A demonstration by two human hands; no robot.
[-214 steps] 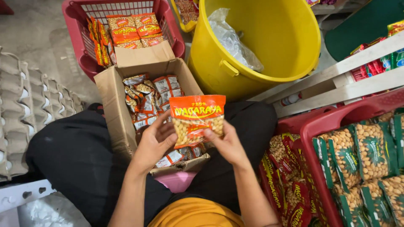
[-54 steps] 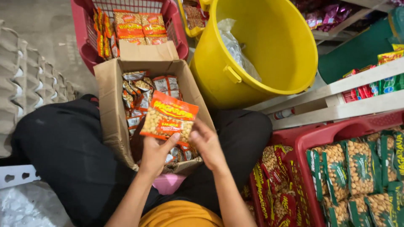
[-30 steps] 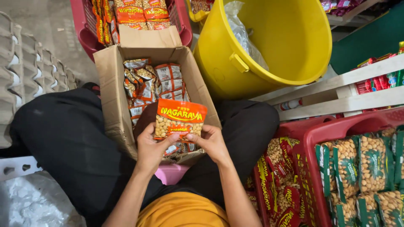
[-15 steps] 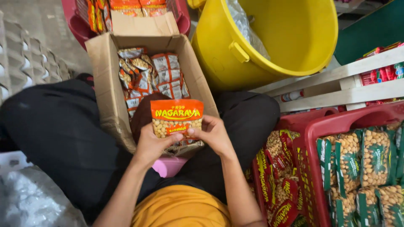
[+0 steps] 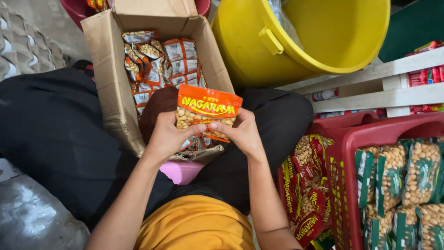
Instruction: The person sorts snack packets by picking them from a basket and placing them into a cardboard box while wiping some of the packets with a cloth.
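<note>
An orange packet of peanuts (image 5: 206, 107) is held upright over my lap by both hands. My left hand (image 5: 166, 135) grips its lower left part, and my right hand (image 5: 241, 132) grips its lower right edge, thumbs meeting on the clear window. Right behind the packet stands an open cardboard box (image 5: 107, 83) between my legs, holding several similar snack packets (image 5: 159, 62).
A big yellow bucket (image 5: 319, 37) stands at the back right, beside a white wooden shelf (image 5: 379, 85). Red baskets (image 5: 356, 139) of green and red peanut packets fill the right side. Grey egg trays (image 5: 25, 48) lie at the left, a plastic-wrapped bundle (image 5: 32, 217) at lower left.
The packet, first held higher and tilted, has come lower and closer to my body and sits level. The view has moved forward over the box; the far red basket has slid out of frame.
</note>
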